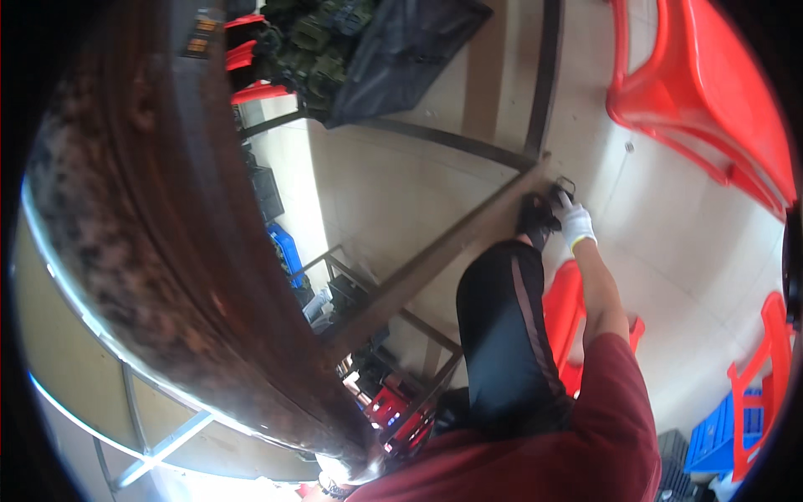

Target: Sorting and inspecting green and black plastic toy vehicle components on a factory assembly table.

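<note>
My right hand [576, 224], in a white glove, reaches down to the floor beside my black shoe [537, 216]. Its fingers close on a small dark part with a thin loop [565, 186], whose kind I cannot make out. At the lower edge, by the end of the brown table [226, 251], my left hand [341, 468] appears as a washed-out white glove above a dark wristband. Glare hides its fingers, so whether it holds anything does not show.
A metal frame bar [443, 247] runs beneath the table next to my leg. Red plastic stools [711, 92] stand on the right, with a blue crate [726, 431] lower down. At the top, a dark tray [401, 58] is beside a pile of dark green parts [314, 42].
</note>
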`<state>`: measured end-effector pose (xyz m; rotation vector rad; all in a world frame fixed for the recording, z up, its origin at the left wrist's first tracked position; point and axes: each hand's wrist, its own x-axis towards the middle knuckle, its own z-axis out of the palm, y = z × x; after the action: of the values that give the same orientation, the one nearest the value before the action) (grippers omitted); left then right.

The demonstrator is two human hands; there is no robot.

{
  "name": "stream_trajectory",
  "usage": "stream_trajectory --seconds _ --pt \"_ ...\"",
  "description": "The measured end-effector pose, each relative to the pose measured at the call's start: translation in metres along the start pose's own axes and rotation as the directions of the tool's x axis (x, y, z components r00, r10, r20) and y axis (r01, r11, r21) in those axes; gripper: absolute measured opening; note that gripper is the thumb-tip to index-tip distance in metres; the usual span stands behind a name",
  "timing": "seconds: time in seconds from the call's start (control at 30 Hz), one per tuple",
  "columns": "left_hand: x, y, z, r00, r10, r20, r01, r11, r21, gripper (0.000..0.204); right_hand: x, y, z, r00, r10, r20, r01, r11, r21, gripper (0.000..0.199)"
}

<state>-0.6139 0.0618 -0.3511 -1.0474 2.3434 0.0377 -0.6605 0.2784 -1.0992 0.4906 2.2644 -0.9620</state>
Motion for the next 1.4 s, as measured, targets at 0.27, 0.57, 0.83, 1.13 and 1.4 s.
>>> stream_trajectory --seconds 0.27,0.57,0.83,1.13,1.4 --pt "0.001 0.044 0.007 0.510 0.848 -0.142 -0.847 0.524 0.091 0.076 -0.010 -0.039 -0.059 0.986 -0.159 0.049 0.162 0.984 -0.077 0.019" --pt "0.037 0.003 0.005 0.529 0.848 0.039 -0.745 0.442 0.499 0.052 -0.090 0.004 -0.044 0.952 0.146 -0.269 -0.054 0.946 0.320 0.044" --pt "-0.007 0.129 -0.007 0.076 0.997 -0.005 -0.909 0.072 0.410 0.044 -0.195 0.005 -0.116 0.891 0.228 -0.392 -0.043 0.903 0.427 0.039" --pt "0.018 0.097 0.001 -0.170 0.958 -0.231 -0.937 -0.084 0.339 0.061 -0.306 -0.135 -0.342 0.387 -0.010 -0.922 0.462 0.868 0.184 0.037" --pt "-0.004 -0.057 -0.012 -0.263 0.911 -0.317 -0.871 -0.083 0.484 0.036 -0.478 -0.368 -0.407 -0.127 -0.597 -0.792 0.803 0.407 -0.435 0.029"
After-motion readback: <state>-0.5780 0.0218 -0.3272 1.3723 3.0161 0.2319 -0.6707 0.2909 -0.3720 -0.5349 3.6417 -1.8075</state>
